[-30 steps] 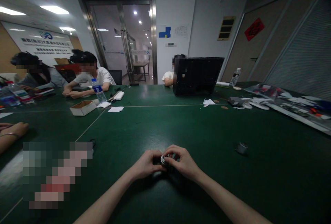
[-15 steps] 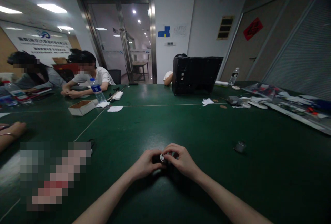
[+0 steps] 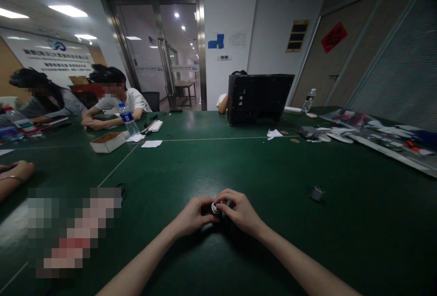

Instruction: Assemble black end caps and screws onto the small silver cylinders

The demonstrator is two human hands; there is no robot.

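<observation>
Little has shifted since half a second ago: both hands sit at the same spot low in the centre of the frame, and against the picture a second back they lie only slightly higher, while the head that showed behind the black computer case (image 3: 259,99) is now out of sight. From my seat at the remote end I see my left hand (image 3: 193,216) and right hand (image 3: 241,214) meeting knuckle to knuckle just above the green table (image 3: 273,164), forearms running in from the bottom edge. Between them is a small round metal piece (image 3: 215,208), pale and ring-like, held at the point where the two hands touch. The left fingers are curled in with their tips pressed on the piece's left side; the right fingers arch over it and pinch it from the top and right. Whether the piece rests on the table or is lifted off it, I cannot tell. A small grey cylinder (image 3: 317,193) stands alone on the table, well apart to the right of the hands. At the left edge another person's hand (image 3: 15,173) lies on the table. Farther back on the left, a cardboard box (image 3: 108,141) sits near a water bottle (image 3: 128,119), with two people seated behind them.
</observation>
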